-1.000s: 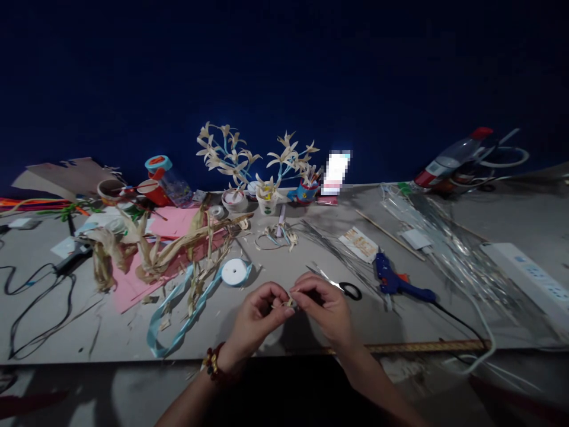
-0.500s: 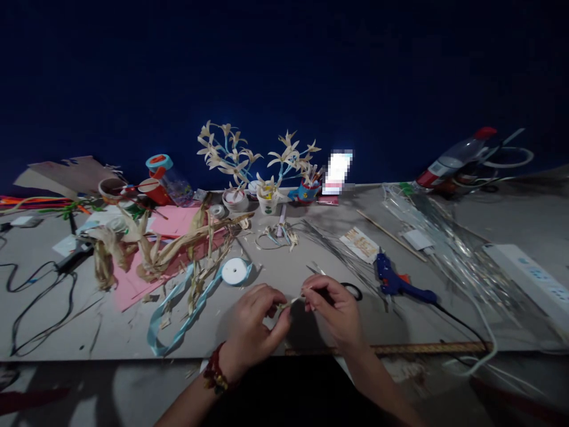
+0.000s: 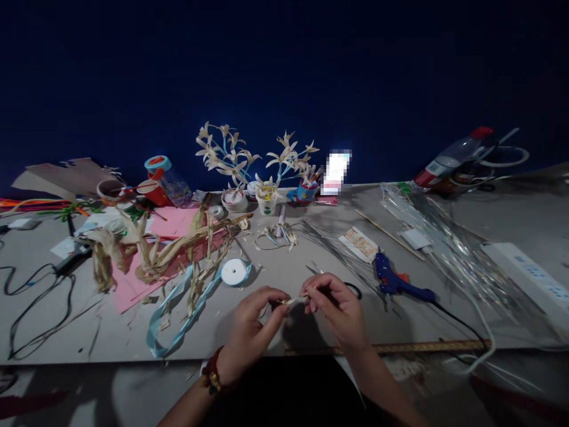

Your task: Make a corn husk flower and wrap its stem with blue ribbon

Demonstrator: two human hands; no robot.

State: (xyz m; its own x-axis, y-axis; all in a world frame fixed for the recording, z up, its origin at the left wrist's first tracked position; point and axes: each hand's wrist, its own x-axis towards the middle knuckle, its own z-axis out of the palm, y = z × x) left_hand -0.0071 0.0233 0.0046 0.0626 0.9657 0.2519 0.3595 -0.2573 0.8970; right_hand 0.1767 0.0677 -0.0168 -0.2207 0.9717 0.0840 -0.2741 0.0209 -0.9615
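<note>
Between my two hands, near the table's front edge, is a small pale piece that looks like corn husk (image 3: 291, 300). My left hand (image 3: 258, 323) pinches one end of it between thumb and fingers. The fingertips of my right hand (image 3: 335, 308) are closed at its other end. Scissors (image 3: 353, 289) lie partly hidden behind my right hand. A roll of light blue ribbon (image 3: 235, 272) rests beyond my left hand, its loose length looping toward the front edge. Dried corn husks (image 3: 151, 255) lie on pink paper (image 3: 127, 290) to the left.
A blue glue gun (image 3: 400, 284) with a black cord lies at right, beside thin wires (image 3: 342, 252). Husk flowers (image 3: 229, 151) stand in pots at the back. A wooden ruler (image 3: 400, 347) lies along the front edge; a power strip (image 3: 528, 276) is far right.
My left hand has turned slightly and its fingers have straightened a little, showing more of the pale piece. The right hand has hardly moved. The whole view has shifted slightly.
</note>
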